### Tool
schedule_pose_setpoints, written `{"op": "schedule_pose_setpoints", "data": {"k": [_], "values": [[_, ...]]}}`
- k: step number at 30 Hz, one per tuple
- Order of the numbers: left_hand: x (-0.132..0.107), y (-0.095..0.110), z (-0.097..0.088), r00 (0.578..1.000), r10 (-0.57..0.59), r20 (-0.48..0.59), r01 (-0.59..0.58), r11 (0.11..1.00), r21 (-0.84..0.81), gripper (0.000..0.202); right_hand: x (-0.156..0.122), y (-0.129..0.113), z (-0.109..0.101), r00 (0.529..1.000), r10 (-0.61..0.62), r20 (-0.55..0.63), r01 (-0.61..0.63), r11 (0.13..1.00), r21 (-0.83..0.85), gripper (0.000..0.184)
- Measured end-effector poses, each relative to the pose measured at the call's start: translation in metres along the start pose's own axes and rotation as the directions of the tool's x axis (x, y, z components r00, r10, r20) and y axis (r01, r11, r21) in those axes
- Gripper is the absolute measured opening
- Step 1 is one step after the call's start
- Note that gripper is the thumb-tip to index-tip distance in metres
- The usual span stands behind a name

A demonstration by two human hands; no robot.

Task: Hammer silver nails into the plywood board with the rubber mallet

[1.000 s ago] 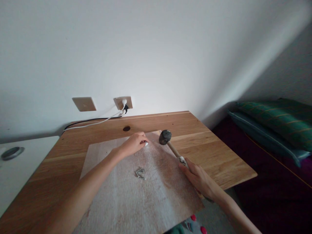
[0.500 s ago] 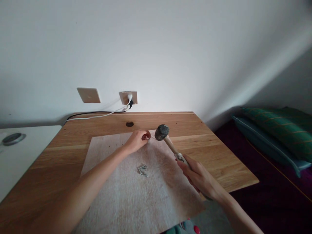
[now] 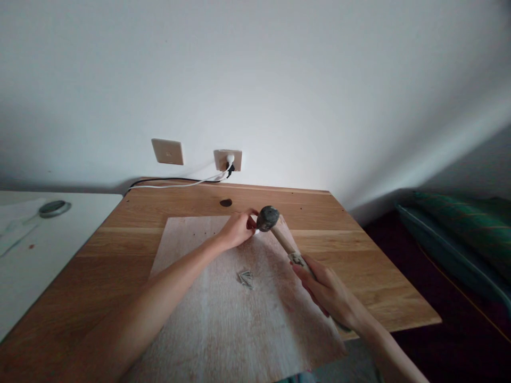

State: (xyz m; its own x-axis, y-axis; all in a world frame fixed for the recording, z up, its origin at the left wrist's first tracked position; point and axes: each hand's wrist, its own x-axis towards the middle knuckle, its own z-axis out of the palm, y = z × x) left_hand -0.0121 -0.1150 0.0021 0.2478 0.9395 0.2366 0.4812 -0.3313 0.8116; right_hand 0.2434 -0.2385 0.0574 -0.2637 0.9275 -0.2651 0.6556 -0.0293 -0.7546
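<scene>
My right hand (image 3: 325,284) is wrapped around the handle of a rubber mallet (image 3: 268,218), which has a dark head and a pale wooden shaft. The head is right beside the fingertips of my left hand (image 3: 239,229); whether they touch I cannot tell. My left fingers are closed in a pinch near the far edge of a pale wooden board (image 3: 223,324). A small whitish bit shows at the fingertips, but what they hold is mostly hidden. Several silvery nails (image 3: 245,277) lie in a loose pile on the board, nearer to me. Small dark dots mark the board left of my hand.
Beneath the board is a wooden table (image 3: 383,287) with a round cable hole (image 3: 225,202). Cables (image 3: 179,184) run from a wall socket (image 3: 228,160) along its back edge. A white surface (image 3: 43,250) adjoins at left; cushions (image 3: 459,234) lie at right.
The view has swung a little left, so the table and board appear further right. The mallet head is now closer to my left fingertips. Both hands keep their grip.
</scene>
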Motion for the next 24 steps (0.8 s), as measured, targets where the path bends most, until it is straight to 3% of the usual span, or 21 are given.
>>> {"op": "schedule_pose_setpoints", "data": {"k": [15, 24], "values": [[-0.0005, -0.0055, -0.0009, 0.999, 0.036, 0.008, -0.036, 0.999, -0.002, 0.048, -0.0014, 0.0033, 0.0015, 1.000, -0.019, -0.023, 0.017, 0.994, -0.107, 0.035], [-0.0022, -0.0092, 0.0014, 0.999, 0.053, 0.012, -0.053, 0.999, -0.004, 0.049, -0.0086, 0.0045, 0.0028, 1.000, -0.017, -0.012, 0.015, 0.995, -0.098, 0.041]]}}
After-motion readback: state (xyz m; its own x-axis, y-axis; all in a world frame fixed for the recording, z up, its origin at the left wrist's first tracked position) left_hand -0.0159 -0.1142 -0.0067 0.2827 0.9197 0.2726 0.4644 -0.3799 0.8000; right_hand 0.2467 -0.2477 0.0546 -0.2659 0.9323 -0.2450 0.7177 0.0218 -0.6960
